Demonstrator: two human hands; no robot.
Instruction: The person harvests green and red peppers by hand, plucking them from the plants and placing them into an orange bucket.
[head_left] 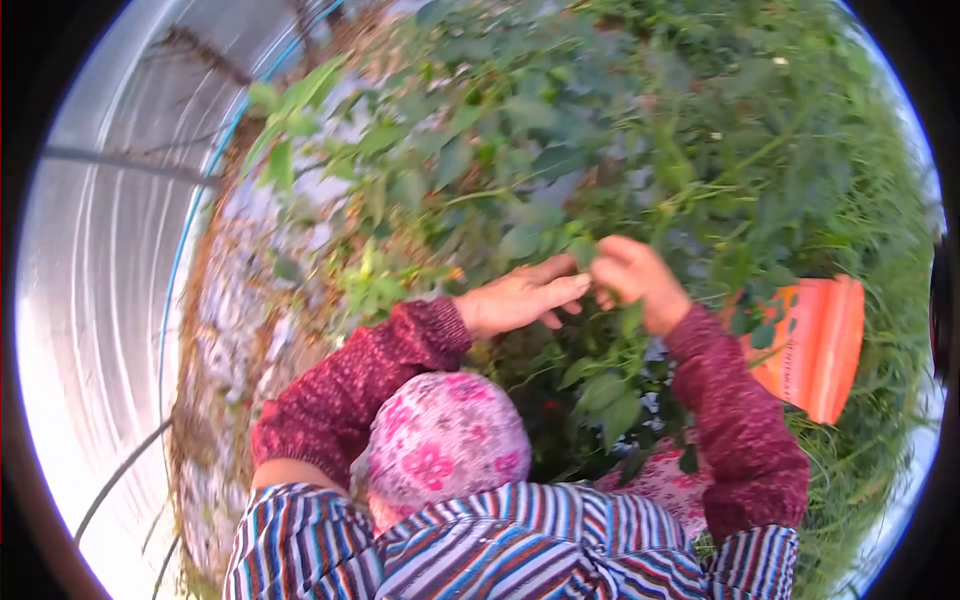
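Note:
My left hand [522, 298] reaches in among the leaves of a green leafy plant [540, 130], its fingers stretched out toward the right. Nothing shows in it. Just beside it, my right hand [640, 283] is closed, fingers curled in against the thumb. What those fingers hold, if anything, is hidden and blurred. A small leafy shoot [605, 395] hangs below the two hands. Both forearms wear dark red knitted sleeve covers [735, 420].
An orange container [815, 350] with printing stands among the plants at the right. Clear plastic sheeting [110, 300] with a blue line [178, 265] runs along the left. Dry soil and pale ground film [240, 350] lie beside it. Grass [880, 200] grows at the right.

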